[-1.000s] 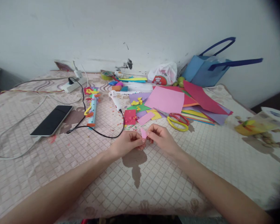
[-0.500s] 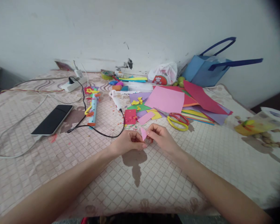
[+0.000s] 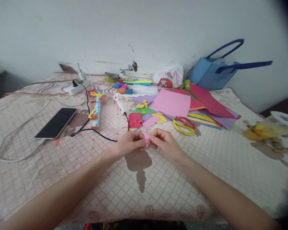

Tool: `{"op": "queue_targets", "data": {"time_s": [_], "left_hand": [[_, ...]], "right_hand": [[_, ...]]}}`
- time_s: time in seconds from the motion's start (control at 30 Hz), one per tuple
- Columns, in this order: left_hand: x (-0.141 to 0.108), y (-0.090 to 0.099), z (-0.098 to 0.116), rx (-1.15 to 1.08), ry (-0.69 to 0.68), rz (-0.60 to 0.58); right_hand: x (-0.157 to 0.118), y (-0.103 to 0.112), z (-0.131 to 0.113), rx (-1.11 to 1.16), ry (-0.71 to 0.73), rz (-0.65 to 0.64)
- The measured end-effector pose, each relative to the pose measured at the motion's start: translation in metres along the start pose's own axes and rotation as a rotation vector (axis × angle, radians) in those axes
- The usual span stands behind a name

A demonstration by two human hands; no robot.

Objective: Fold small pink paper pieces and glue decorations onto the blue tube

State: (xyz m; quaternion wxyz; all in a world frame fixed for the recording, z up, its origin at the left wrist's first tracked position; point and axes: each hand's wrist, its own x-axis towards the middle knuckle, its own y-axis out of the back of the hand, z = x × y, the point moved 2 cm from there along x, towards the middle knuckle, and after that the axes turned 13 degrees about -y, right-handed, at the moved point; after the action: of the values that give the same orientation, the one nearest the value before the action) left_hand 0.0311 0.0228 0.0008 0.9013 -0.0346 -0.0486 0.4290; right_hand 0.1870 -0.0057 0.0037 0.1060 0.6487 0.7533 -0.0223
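Observation:
A small pink paper piece [image 3: 147,140] is pinched between my two hands over the middle of the table. My left hand [image 3: 132,141] grips its left side between thumb and fingers. On its right side, the thumb and fingertips of my right hand [image 3: 164,141] close on it. Just beyond the hands lie a red foam square [image 3: 134,120] and a pink paper strip [image 3: 151,121]. Scissors with red and yellow handles [image 3: 184,125] rest to the right, beside a large pink sheet [image 3: 171,103] on a pile of coloured paper.
A phone [image 3: 56,123] with a cable lies at left, near a decorated blue strip [image 3: 96,113]. A white glue gun [image 3: 120,103] trails a black cord to a power strip [image 3: 78,88]. Behind the paper stands a blue bag [image 3: 210,73]; a plastic cup [image 3: 264,128] is at right.
My left hand has risen slightly and its thumb has closed on the pink piece, which is now covered more by the fingers. The view has shifted a little.

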Motion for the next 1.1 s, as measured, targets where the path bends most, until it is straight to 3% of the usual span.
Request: {"op": "queue_targets", "data": {"time_s": [0.27,0.4,0.67,0.77,0.83,0.9,0.97,1.03,1.1], "left_hand": [[0.000,0.004,0.000,-0.014,-0.076,0.103],[0.001,0.004,-0.001,0.053,-0.072,0.074],[0.000,-0.001,0.002,-0.017,-0.065,0.182],[0.001,0.002,0.003,-0.031,-0.024,0.224],[0.001,0.003,0.002,-0.024,0.042,0.230],[0.000,0.004,0.000,-0.095,0.147,0.175],[-0.001,0.002,-0.003,-0.227,0.229,0.098],[-0.001,0.001,-0.004,-0.307,0.236,0.077],[-0.001,0.002,-0.004,-0.301,0.188,0.114]], "right_hand": [[-0.003,-0.001,-0.004,0.012,0.016,-0.088],[-0.002,0.000,-0.004,-0.047,0.008,-0.067],[-0.003,-0.001,-0.002,-0.129,0.045,-0.056],[-0.005,0.002,-0.005,-0.298,0.195,0.044],[-0.008,0.005,-0.009,-0.501,0.407,0.176],[-0.010,0.007,-0.013,-0.720,0.649,0.265],[-0.011,0.007,-0.015,-0.866,0.831,0.264],[-0.011,0.008,-0.015,-0.886,0.896,0.215],[-0.009,0.010,-0.015,-0.765,0.822,0.226]]}}
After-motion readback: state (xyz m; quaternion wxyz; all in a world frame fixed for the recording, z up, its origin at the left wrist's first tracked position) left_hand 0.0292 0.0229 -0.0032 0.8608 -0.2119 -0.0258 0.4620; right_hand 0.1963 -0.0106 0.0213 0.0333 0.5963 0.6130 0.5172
